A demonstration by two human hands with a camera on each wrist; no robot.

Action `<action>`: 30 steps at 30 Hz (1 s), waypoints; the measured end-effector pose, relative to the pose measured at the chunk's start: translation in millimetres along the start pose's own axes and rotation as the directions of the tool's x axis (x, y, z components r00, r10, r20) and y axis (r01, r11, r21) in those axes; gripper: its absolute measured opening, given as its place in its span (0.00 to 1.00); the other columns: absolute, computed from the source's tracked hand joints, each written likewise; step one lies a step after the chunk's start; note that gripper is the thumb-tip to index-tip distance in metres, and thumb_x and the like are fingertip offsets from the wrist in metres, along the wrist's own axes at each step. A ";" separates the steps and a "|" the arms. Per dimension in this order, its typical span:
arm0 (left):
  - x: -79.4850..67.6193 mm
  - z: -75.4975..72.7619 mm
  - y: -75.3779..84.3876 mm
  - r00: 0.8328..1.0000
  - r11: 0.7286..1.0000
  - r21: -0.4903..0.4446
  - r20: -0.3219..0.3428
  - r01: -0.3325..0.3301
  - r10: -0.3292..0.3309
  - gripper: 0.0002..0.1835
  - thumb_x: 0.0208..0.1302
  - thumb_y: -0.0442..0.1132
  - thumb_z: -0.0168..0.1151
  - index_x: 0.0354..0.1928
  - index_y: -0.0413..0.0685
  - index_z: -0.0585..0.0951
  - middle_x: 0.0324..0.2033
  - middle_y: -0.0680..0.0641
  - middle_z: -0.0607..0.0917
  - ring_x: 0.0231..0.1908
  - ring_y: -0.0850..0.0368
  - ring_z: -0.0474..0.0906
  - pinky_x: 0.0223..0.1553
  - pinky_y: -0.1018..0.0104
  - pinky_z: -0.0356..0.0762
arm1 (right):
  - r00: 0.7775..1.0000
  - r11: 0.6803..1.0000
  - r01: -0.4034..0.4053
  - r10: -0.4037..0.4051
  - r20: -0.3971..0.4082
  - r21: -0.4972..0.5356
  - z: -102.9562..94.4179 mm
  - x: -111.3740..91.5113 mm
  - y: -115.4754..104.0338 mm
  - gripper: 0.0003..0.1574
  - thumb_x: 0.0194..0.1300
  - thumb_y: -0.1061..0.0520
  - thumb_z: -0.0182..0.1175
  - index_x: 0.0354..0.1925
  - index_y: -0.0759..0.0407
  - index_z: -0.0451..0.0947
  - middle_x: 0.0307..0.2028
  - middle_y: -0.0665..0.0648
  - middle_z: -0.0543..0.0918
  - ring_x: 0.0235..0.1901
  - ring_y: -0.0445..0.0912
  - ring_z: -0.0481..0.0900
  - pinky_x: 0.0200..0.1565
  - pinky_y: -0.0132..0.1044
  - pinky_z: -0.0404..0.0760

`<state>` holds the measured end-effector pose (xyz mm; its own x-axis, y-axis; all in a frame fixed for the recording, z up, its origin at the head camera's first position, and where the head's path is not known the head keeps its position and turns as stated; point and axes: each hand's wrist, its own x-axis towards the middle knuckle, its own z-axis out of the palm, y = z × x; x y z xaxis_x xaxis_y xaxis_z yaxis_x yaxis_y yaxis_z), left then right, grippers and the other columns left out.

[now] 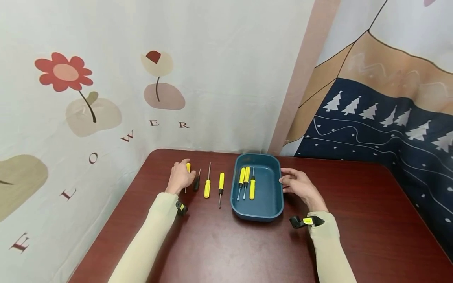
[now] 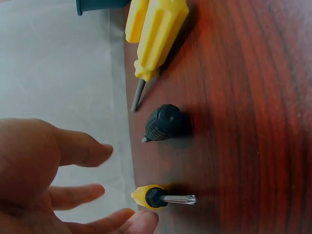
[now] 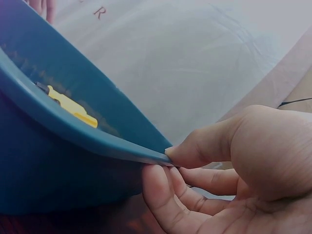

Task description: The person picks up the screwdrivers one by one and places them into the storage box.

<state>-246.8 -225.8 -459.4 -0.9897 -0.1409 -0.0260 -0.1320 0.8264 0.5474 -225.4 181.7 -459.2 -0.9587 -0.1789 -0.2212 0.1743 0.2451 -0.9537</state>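
Note:
My left hand [image 1: 181, 177] is over the leftmost yellow-handled screwdriver [image 1: 188, 167], fingers apart and not closed round it. In the left wrist view the fingertips lie beside that screwdriver's handle [image 2: 146, 196]; whether they touch it I cannot tell. Just right of it lies a black-handled screwdriver [image 1: 196, 184]. Two more yellow screwdrivers follow, one with its shaft pointing away [image 1: 207, 189], the other with its shaft toward me [image 1: 221, 181]. My right hand [image 1: 301, 184] pinches the right rim of a blue plastic bin [image 3: 122, 148] between thumb and fingers. Three yellow-handled screwdrivers [image 1: 252, 189] lie inside the bin.
All of this stands on a dark red wooden table [image 1: 226, 243]. A pale curtain [image 1: 219, 78] with printed flowers hangs along the far and left sides, and a dark blue printed part [image 1: 354, 129] lies to the right.

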 end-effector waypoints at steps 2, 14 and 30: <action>2.9 -1.0 -1.4 1.000 1.000 0.017 0.006 0.014 -0.014 0.33 0.62 0.42 0.56 0.68 0.41 0.61 0.58 0.30 0.66 0.55 0.34 0.66 0.54 0.42 0.70 | 1.000 1.000 -0.006 0.006 -0.002 0.003 -0.1 0.2 -0.4 0.31 0.66 0.62 0.53 0.66 0.62 0.61 0.49 0.71 0.76 0.34 0.48 0.81 0.37 0.37 0.84; 16.9 -8.7 -0.7 0.985 0.995 0.059 0.149 0.081 -0.089 0.33 0.58 0.32 0.51 0.68 0.36 0.59 0.52 0.31 0.73 0.22 0.50 0.72 0.18 0.65 0.70 | 0.999 0.999 -0.035 0.036 -0.019 0.009 -0.2 0.9 0.6 0.30 0.66 0.60 0.54 0.65 0.60 0.63 0.50 0.69 0.76 0.36 0.48 0.81 0.38 0.39 0.85; 23.0 -9.7 -12.1 0.970 0.974 -0.144 0.196 0.177 -0.147 0.33 0.59 0.30 0.52 0.68 0.35 0.60 0.55 0.31 0.70 0.33 0.46 0.81 0.25 0.59 0.84 | 0.999 0.999 -0.039 0.039 -0.016 0.007 -0.3 -0.1 1.2 0.29 0.67 0.60 0.54 0.65 0.60 0.63 0.49 0.68 0.77 0.37 0.49 0.81 0.40 0.42 0.84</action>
<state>-267.4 -244.3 -458.5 -0.9511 -0.1514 -0.2694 -0.2953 0.7015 0.6485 -225.2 182.2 -460.3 -0.9547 -0.1539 -0.2546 0.2128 0.2450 -0.9459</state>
